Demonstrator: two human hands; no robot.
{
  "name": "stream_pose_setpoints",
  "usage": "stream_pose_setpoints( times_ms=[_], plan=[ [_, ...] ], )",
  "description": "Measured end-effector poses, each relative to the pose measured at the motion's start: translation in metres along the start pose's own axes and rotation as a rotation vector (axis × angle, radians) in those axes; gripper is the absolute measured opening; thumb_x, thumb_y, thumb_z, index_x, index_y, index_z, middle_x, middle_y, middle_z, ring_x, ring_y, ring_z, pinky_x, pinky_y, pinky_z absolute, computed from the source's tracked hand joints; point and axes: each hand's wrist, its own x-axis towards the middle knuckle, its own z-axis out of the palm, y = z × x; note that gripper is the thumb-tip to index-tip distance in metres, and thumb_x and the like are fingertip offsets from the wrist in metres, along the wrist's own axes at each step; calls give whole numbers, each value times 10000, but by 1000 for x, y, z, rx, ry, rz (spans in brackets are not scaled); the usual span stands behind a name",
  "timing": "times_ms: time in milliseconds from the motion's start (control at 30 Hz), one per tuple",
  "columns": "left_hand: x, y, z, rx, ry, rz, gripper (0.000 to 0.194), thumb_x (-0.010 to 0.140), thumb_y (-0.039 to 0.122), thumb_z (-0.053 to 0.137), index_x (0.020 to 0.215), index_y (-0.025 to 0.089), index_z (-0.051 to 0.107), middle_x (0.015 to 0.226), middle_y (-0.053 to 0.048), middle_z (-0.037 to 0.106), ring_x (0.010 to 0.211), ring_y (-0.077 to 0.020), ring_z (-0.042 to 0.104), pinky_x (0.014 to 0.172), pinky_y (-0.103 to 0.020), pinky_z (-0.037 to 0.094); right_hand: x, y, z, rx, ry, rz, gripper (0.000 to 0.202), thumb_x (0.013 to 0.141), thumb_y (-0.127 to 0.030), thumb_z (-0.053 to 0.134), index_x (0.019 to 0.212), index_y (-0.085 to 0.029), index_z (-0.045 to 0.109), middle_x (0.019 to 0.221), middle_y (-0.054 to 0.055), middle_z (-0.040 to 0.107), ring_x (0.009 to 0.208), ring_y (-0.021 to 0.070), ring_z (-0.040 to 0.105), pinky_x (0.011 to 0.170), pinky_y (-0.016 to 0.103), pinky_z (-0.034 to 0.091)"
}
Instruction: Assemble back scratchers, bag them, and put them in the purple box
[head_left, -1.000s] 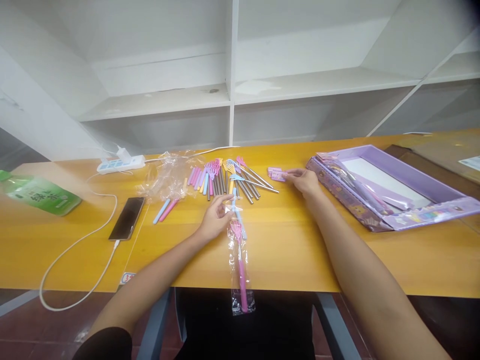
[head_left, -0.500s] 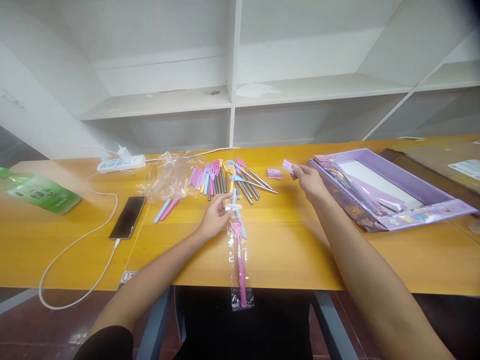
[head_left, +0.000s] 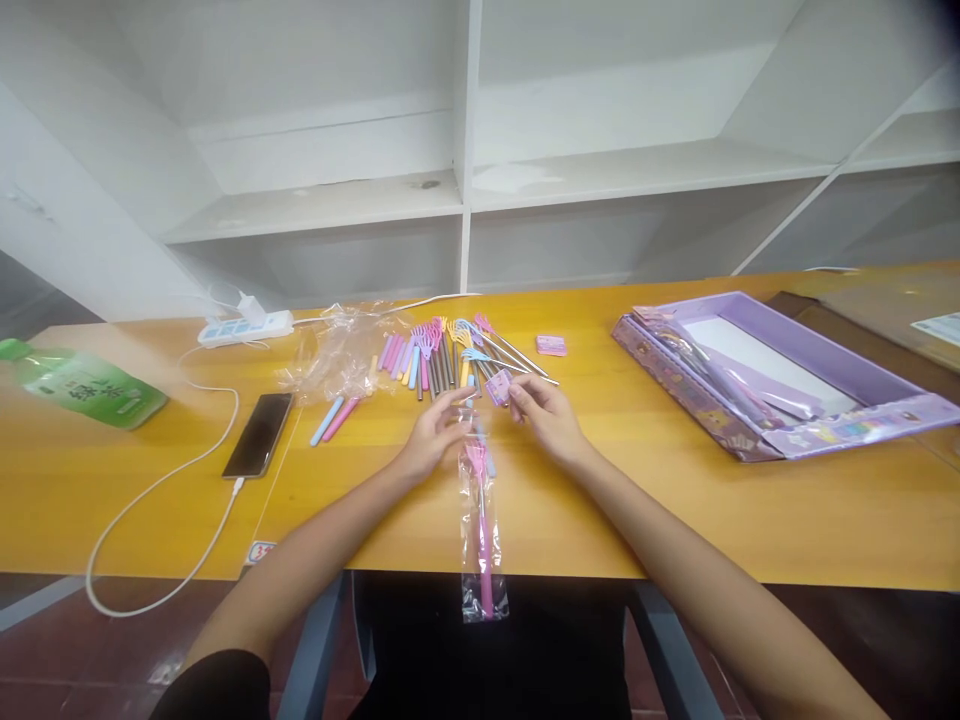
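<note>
My right hand (head_left: 551, 415) pinches a small purple printed card (head_left: 498, 387) just above and right of the mouth of a clear plastic bag (head_left: 471, 520). My left hand (head_left: 435, 432) is at the bag's top end, thumb and forefinger about its mouth. Inside the long bag lies a pink back scratcher (head_left: 484, 545) with a claw-shaped head and metal shaft; the bag's lower end hangs past the table edge. Beyond my hands lies a pile of back scratchers (head_left: 454, 350) in several colours. A small stack of purple cards (head_left: 551, 345) sits right of the pile.
A purple box (head_left: 739, 305) with wrapped items stands at right, before a cardboard box (head_left: 885, 300). Crumpled clear plastic (head_left: 337, 350), a charging phone (head_left: 259, 435), a power strip (head_left: 247, 327) and a green bottle (head_left: 90, 385) are at left. White shelves (head_left: 315, 205) rise behind.
My right hand has brought the purple card leftward from beside the stack to the mouth of the bag. My left hand has stayed at the bag's top.
</note>
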Motion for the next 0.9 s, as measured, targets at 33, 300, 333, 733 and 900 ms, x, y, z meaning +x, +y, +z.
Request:
stream_pose_setpoints(
  times_ms=[33, 300, 333, 733, 900],
  plan=[
    [0, 1, 1, -74, -7, -24, 513, 892, 334, 783, 1389, 237, 697, 1473, -129, 643, 1312, -320, 633, 1147, -485, 486, -2, 2, 0, -25, 13, -16, 356, 979, -578, 692, 903, -231, 703, 815, 18, 669, 594, 127, 555, 562, 289, 483],
    [-1, 10, 3, -464, -5, -171, 533, 914, 422, 598, 1319, 106, 742, 1432, -176, 696, 1335, -360, 634, 1226, -555, 396, -9, 5, 5, -159, 143, -77, 252, 947, -481, 755, 1006, -238, 787, 925, 41, 701, 556, 122, 588, 503, 302, 500],
    [-1, 11, 2, -492, -16, -189, 569, 913, 439, 584, 1340, 91, 726, 1456, -186, 678, 1345, -368, 626, 1225, -562, 397, -9, 5, 5, -161, 155, -77, 249, 943, -474, 761, 1015, -237, 784, 919, 40, 710, 559, 122, 592, 509, 298, 502],
    [-1, 27, 6, -626, -124, -254, 755, 925, 523, 497, 1474, 10, 578, 1575, -237, 561, 1513, -416, 478, 1287, -564, 309, -8, 9, 3, -137, 239, -123, 218, 943, -444, 767, 1007, -236, 778, 873, 28, 720, 603, 132, 611, 562, 290, 533],
    [-1, 28, 6, -672, -80, -276, 755, 936, 565, 486, 1439, 12, 597, 1495, -256, 622, 1546, -409, 439, 1304, -579, 280, -9, 8, 1, -235, 121, -197, 153, 967, -384, 752, 1006, -242, 791, 887, 29, 716, 668, 147, 640, 613, 307, 536]
  ],
)
